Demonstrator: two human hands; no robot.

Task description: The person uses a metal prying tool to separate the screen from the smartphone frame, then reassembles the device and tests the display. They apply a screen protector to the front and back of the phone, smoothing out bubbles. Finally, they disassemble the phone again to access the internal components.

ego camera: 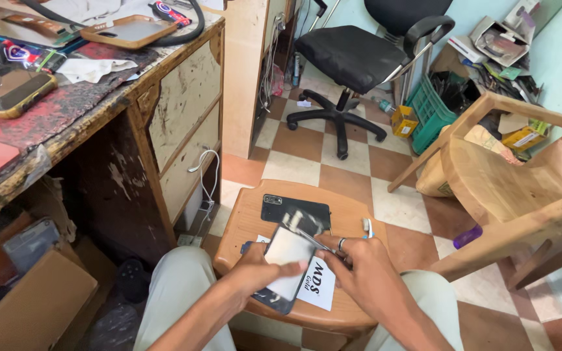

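Looking down from my head, my left hand (255,270) is clamped on a dark flat phone (280,296) with a pale sheet (287,250) over its face; my fingers hide much of it. My right hand (365,270), just beside, pinches a thin metal tool (310,235) whose tip I can barely make out. Beneath both lies a white printed card (317,289) on the round wooden stool (245,224). Beyond my hands rests a black phone back cover (294,211). Far left stands the worn wooden counter (183,97).
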